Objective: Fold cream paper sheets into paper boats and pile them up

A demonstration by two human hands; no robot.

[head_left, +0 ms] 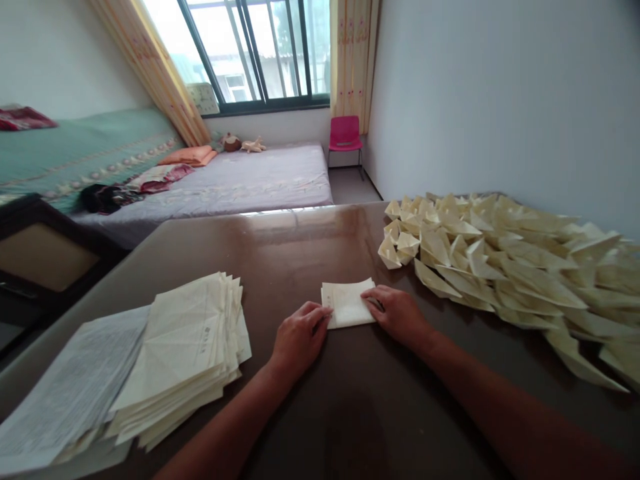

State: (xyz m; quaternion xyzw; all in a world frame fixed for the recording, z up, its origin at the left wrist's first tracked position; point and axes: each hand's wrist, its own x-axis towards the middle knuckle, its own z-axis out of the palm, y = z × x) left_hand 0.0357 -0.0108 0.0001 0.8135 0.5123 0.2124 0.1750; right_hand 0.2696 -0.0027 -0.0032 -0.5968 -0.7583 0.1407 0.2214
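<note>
A folded sheet of cream paper [349, 303] lies flat on the brown table [300, 247], between my two hands. My left hand [299, 335] pinches its left edge, thumb and fingers together. On the opposite side, my right hand [397, 312] grips the right edge with its fingers curled over the paper. To the left sits a thick stack of creased cream sheets [175, 347], the top one showing fold lines and a little print. At the right stands a large pile of folded paper boats [480, 260], many nested into each other.
Printed sheets [75, 387] lie partly under the cream stack at the left. Beyond the table are a bed [260, 177], a pink chair [345, 135] and a window with curtains. A wall [500, 100] rises along the right, and a dark wooden cabinet [50, 260] stands at the left.
</note>
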